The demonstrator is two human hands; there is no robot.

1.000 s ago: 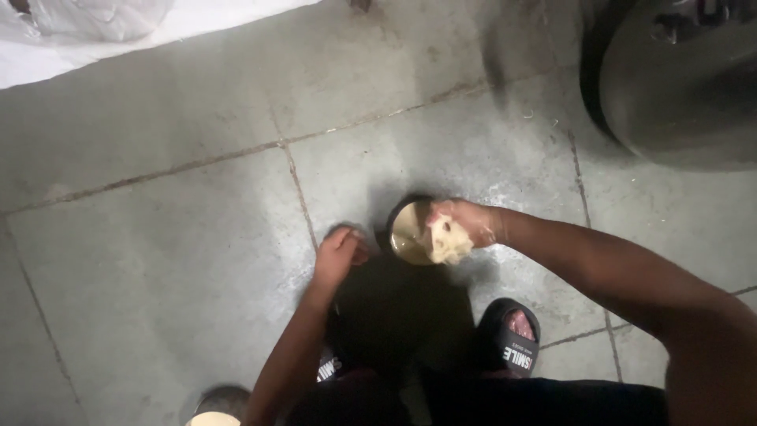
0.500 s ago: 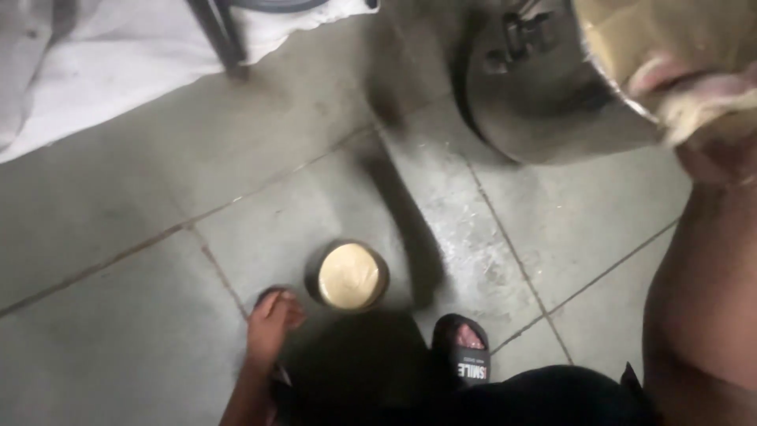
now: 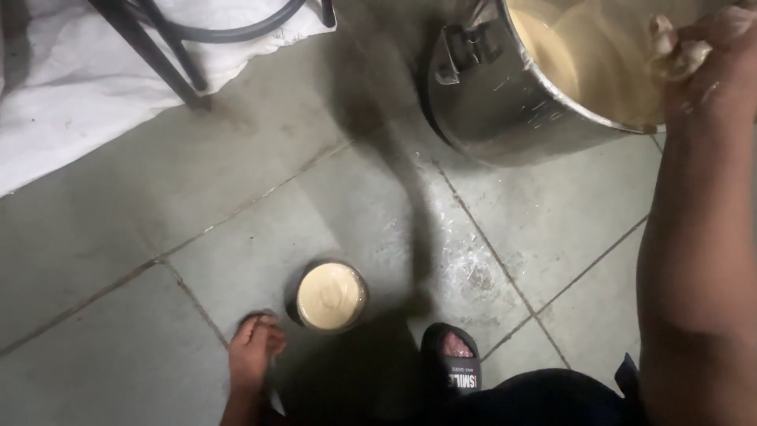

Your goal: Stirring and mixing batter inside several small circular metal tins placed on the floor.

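The right hand [image 3: 710, 55] was raised at the rim of the large steel pot [image 3: 505, 102] in the upper right of the view. Its fingers [image 3: 670, 47] were curled and coated in pale batter; whether they enclosed a lump of batter could not be determined. The pot held pale batter [image 3: 583, 55] and stood on the tiled floor [image 3: 315, 197], with its latch facing left.

The left hand [image 3: 252, 351] rested flat on the floor, fingers relaxed and slightly spread, holding nothing. The small round container [image 3: 331, 296], filled with batter, stood just beside it to the right, apart from the fingers. A black sandal [image 3: 453, 363] lay near the container on its right side.

Open floor extended between the container and the pot, marked by a flour-dusted patch and tile joints. A white sheet [image 3: 71, 102] covered the upper-left corner, and black metal legs [image 3: 158, 55] stood at its edge.

Compared with half a second earlier, the right hand had moved from close before the camera to the pot rim, and the pot interior had come into view. The left hand and the container remained in the same relation.
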